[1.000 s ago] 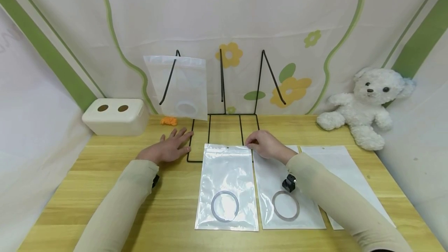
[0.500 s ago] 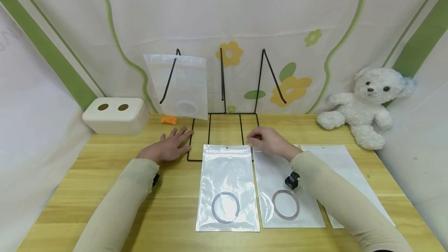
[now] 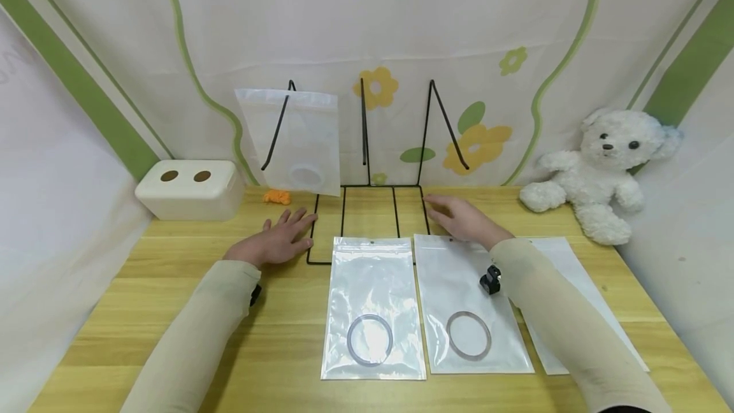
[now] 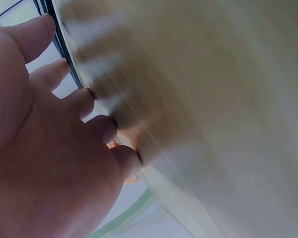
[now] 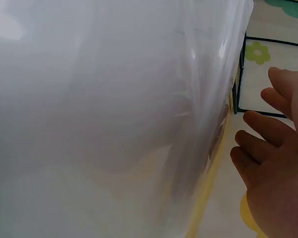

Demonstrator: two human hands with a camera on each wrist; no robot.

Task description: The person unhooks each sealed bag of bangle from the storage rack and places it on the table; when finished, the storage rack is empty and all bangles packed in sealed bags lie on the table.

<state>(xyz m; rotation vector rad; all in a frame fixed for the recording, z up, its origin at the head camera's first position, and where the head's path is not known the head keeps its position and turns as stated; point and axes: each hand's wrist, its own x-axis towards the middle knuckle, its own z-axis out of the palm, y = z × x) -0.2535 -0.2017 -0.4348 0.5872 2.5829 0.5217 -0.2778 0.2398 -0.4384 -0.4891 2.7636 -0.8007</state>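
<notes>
My left hand [image 3: 277, 239] rests on the table with its fingers spread, thumb and a fingertip at the left rod of the black wire rack [image 3: 342, 212]. Fingertips touch the wood in the left wrist view. My right hand [image 3: 461, 217] holds nothing; its fingers are loosely bent near the rack base's right rod, beyond the top edge of the middle zip bag [image 3: 459, 285]. That bag and the left zip bag [image 3: 373, 285] lie flat, each showing a ring shape inside. Partly under my right sleeve lies a third bag [image 3: 579, 285]. Another bag [image 3: 309, 139] hangs on the rack's left hook.
A white box [image 3: 189, 199] with two round holes stands at the back left, beside a small orange object [image 3: 277, 197]. A white teddy bear [image 3: 602, 171] sits at the back right. The rack's middle hook [image 3: 364, 126] and right hook [image 3: 450, 126] hold no bag.
My right hand has left the bags' top edges and moved right and slightly back, its fingers loosening. The left bag has shifted very slightly; my left hand stays put.
</notes>
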